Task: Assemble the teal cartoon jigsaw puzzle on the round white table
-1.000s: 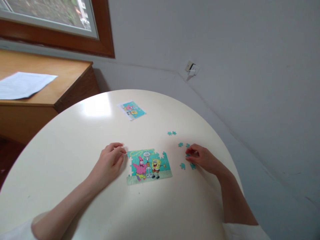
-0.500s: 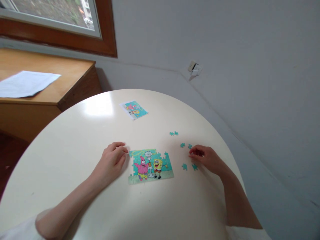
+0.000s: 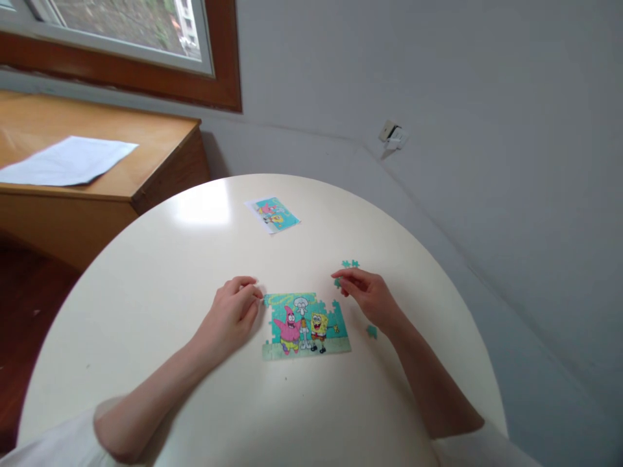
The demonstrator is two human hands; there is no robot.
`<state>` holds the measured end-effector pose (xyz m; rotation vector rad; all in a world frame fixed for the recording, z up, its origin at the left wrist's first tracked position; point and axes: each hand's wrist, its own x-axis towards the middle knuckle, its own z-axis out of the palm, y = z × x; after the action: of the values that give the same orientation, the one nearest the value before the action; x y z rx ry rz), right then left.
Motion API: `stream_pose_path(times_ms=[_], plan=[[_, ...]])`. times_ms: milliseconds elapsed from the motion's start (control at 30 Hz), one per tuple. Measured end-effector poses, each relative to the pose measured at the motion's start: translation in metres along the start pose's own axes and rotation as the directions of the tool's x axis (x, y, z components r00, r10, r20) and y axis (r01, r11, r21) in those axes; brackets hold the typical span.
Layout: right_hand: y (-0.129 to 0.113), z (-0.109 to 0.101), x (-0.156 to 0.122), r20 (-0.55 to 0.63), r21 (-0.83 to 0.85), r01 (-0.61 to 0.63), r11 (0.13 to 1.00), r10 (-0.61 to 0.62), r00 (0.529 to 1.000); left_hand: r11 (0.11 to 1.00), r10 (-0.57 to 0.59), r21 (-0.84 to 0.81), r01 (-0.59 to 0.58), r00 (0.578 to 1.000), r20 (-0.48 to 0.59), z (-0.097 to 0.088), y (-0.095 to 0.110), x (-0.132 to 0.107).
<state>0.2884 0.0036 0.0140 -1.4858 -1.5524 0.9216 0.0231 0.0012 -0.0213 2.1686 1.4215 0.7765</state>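
Observation:
A partly assembled cartoon jigsaw puzzle (image 3: 305, 326) lies flat on the round cream table (image 3: 195, 259). My left hand (image 3: 234, 311) rests with curled fingers against the puzzle's upper left corner. Just above the puzzle's upper right corner, my right hand (image 3: 367, 295) pinches a small teal puzzle piece (image 3: 337, 283). Loose teal pieces lie near it: a joined pair (image 3: 350, 264) beyond the fingers and one (image 3: 372, 331) beside the wrist.
A small reference picture card (image 3: 272, 215) lies farther back on the table. A wooden desk (image 3: 97, 175) with a white sheet of paper (image 3: 68, 161) stands at the left under a window. A grey wall with a socket (image 3: 393, 134) runs behind.
My right hand has taken up a teal piece from the loose group at the right and carried it left to the puzzle's upper right corner. The left hand has stayed in place.

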Motion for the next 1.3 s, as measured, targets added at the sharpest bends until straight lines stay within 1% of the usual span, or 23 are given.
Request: stream_pose_path(times_ms=[100, 167, 267, 367, 467, 800, 1100, 1200, 1300], plan=[[0.006, 0.011, 0.005, -0.031, 0.069, -0.040, 0.997, 0.042, 0.999, 1.000, -0.003, -0.005, 0.003, 1.000, 0.012, -0.001, 0.002, 0.000], [0.013, 0.013, 0.006, -0.035, 0.111, -0.070, 0.991, 0.074, 0.997, 1.000, 0.001, -0.004, -0.001, 1.000, 0.023, -0.003, 0.004, 0.001], [0.018, 0.012, 0.004, -0.028, 0.149, -0.124, 0.981, 0.129, 0.991, 1.000, 0.011, 0.007, -0.012, 0.999, 0.031, -0.005, 0.007, 0.001], [0.015, 0.009, 0.002, -0.014, 0.164, -0.179, 0.970, 0.184, 0.983, 0.999, 0.020, 0.025, -0.021, 0.999, 0.033, -0.005, 0.007, 0.001], [0.011, 0.009, 0.000, 0.004, 0.161, -0.208, 0.965, 0.210, 0.978, 0.999, 0.029, 0.038, -0.030, 0.999, 0.033, -0.005, 0.006, 0.001], [0.016, 0.013, 0.000, -0.001, 0.120, -0.153, 0.981, 0.154, 0.988, 0.999, 0.027, 0.046, -0.029, 0.999, 0.037, -0.005, 0.007, 0.001], [0.011, 0.017, -0.002, 0.009, 0.048, -0.169, 0.985, 0.168, 0.986, 0.998, 0.039, 0.057, -0.041, 0.999, 0.034, -0.003, 0.008, 0.000], [0.007, 0.021, -0.003, 0.024, 0.035, -0.155, 0.987, 0.154, 0.988, 0.998, 0.037, 0.058, -0.039, 0.999, 0.036, -0.003, 0.008, 0.000], [0.000, 0.031, -0.006, 0.046, 0.004, -0.124, 0.992, 0.124, 0.991, 0.998, 0.040, 0.056, -0.042, 0.998, 0.038, -0.003, 0.009, 0.001]])
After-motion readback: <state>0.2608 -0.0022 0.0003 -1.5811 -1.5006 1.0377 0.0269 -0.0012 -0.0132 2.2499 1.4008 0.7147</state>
